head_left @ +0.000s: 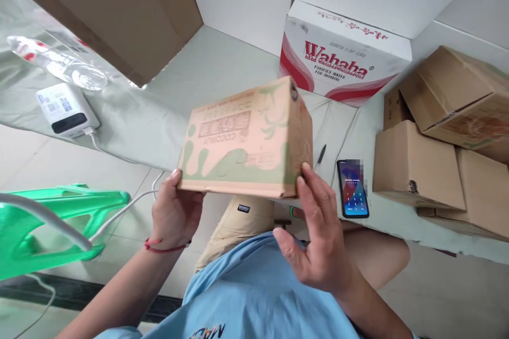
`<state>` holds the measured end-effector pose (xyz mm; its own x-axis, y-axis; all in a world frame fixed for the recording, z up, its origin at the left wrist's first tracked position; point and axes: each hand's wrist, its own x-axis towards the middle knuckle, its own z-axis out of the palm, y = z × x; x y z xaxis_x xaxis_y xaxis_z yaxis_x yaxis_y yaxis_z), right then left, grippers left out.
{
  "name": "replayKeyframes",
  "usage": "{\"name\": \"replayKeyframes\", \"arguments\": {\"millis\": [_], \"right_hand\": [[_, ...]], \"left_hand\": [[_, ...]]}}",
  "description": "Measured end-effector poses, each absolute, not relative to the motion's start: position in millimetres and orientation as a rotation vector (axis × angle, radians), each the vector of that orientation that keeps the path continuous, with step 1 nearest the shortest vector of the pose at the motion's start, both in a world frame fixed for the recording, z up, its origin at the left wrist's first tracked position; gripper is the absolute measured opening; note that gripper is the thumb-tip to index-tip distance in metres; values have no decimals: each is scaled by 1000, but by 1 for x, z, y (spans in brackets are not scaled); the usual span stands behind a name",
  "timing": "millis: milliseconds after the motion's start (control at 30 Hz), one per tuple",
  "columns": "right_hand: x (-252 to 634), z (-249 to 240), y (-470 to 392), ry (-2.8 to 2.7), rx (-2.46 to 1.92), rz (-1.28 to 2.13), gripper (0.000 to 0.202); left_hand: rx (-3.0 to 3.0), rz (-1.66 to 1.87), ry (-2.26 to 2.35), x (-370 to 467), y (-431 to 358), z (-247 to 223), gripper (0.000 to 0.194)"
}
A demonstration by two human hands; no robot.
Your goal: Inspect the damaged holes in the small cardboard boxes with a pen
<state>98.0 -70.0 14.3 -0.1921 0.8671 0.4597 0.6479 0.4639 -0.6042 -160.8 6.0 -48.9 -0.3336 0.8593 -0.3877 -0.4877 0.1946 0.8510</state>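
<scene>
A cardboard box (238, 143) with green coconut print, its lettering upside down to me, is held up tilted over the near edge of the table. Gripping its lower left corner is my left hand (177, 212), thumb on the printed face and fingers underneath. My right hand (318, 233) has its fingertips against the lower right end of the box, with the thumb spread away from it. A black pen (321, 154) and a lit phone (352, 189) lie on the table to the right of the box.
A white and red Wahaba carton (342, 55) stands at the back. Several brown boxes (415, 164) are piled at the right. At the left are a large brown carton (119, 5), a plastic bottle (59, 63), a white device (67, 108) with a cable, and a green stool (59, 233).
</scene>
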Motion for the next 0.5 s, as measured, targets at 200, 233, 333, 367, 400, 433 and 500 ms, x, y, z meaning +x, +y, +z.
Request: {"name": "replayKeyframes", "arguments": {"millis": [200,233,333,367,400,433,500], "right_hand": [[109,9,-76,-1631,-1318,595,73],[114,5,-76,-1519,-1359,676,71],[129,-3,-76,-1159,-1413,853,72],[133,-5,-75,-1034,-1403,888,72],[138,-6,-74,-912,-1381,917,70],[142,-6,-72,-802,-1349,939,69],[148,-4,-69,-640,-1276,940,65]], "left_hand": [[461,1400,1196,-164,-9,-50,34],[514,1383,1179,-162,-13,-52,38],[739,1306,1109,-154,-24,-56,46],[823,1276,1083,-152,-27,-57,46],[906,1243,1057,-150,-29,-59,46],[986,1211,1031,-148,-32,-60,46],[1127,1173,1001,-145,-37,-64,46]]}}
